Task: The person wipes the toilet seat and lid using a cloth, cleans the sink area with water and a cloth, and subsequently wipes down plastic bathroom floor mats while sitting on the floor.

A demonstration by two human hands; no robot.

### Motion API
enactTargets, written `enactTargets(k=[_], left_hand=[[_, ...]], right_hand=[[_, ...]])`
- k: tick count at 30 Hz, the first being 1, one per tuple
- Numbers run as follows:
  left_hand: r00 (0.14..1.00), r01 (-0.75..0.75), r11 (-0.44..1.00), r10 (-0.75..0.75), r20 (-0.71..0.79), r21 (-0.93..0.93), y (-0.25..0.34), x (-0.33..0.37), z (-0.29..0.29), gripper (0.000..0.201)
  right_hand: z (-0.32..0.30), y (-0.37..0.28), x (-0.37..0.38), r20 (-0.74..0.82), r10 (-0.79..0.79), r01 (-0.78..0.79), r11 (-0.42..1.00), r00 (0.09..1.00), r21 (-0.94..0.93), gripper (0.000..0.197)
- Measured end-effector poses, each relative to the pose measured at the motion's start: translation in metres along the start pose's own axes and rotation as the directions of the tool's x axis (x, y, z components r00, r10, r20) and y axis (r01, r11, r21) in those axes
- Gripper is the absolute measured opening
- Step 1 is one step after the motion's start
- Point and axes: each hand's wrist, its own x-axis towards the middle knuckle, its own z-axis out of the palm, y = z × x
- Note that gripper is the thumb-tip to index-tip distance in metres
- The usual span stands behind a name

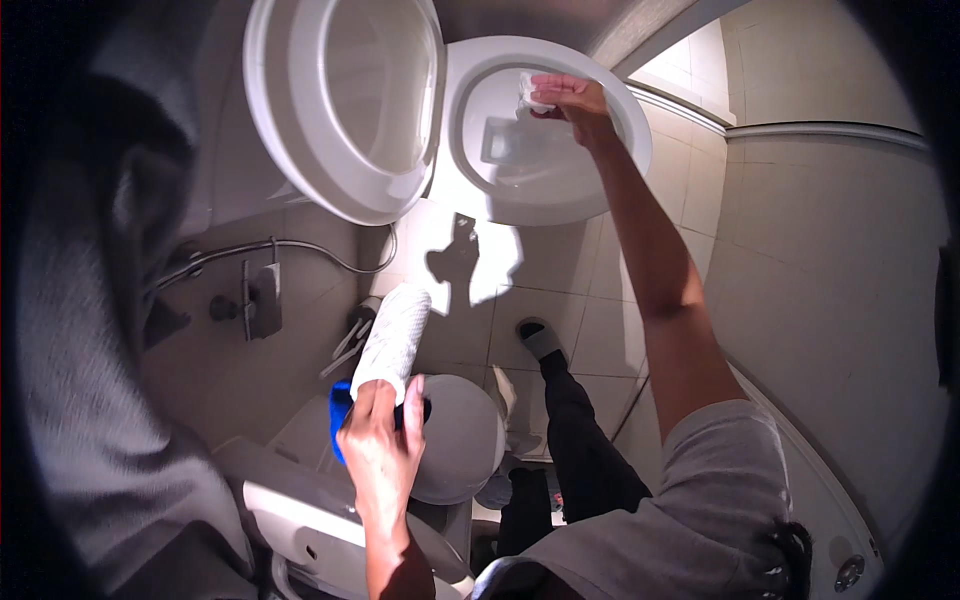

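Note:
My left hand (380,450) grips a white textured paper towel roll (398,335) by its lower end. Its fingers reach into or behind that end, with the thumb along the outside. My right arm stretches forward over the toilet bowl (620,165), where my right hand (575,102) pinches a crumpled piece of white paper (526,93) above the basin near the far side. Beside the bowl, to the left, the toilet seat and lid (285,125) stand raised. Something blue (339,415) shows next to my left hand, partly hidden by it.
A grey round lid (465,440) lies just right of my left hand. Along the left wall runs a metal hose (310,247), near a wall fitting (264,300). Grey cloth (90,380) hangs close on the left. To the right are a metal rail (830,129) and a drain (850,571).

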Motion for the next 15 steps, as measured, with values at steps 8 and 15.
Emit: enactTargets(k=[8, 15], left_hand=[[0.997, -0.043, 0.999, 0.044, -0.070, 0.022, -0.011, -0.002, 0.002, 0.027], [0.993, -0.054, 0.997, 0.048, -0.108, -0.052, -0.008, -0.003, 0.002, 0.029]], right_hand=[[0.138, -0.201, -0.100, 0.575, -0.395, 0.675, 0.185, 0.717, -0.714, 0.062], [0.194, -0.206, -0.095, 0.768, -0.198, 0.705, -0.308, 0.609, -0.638, 0.069]])
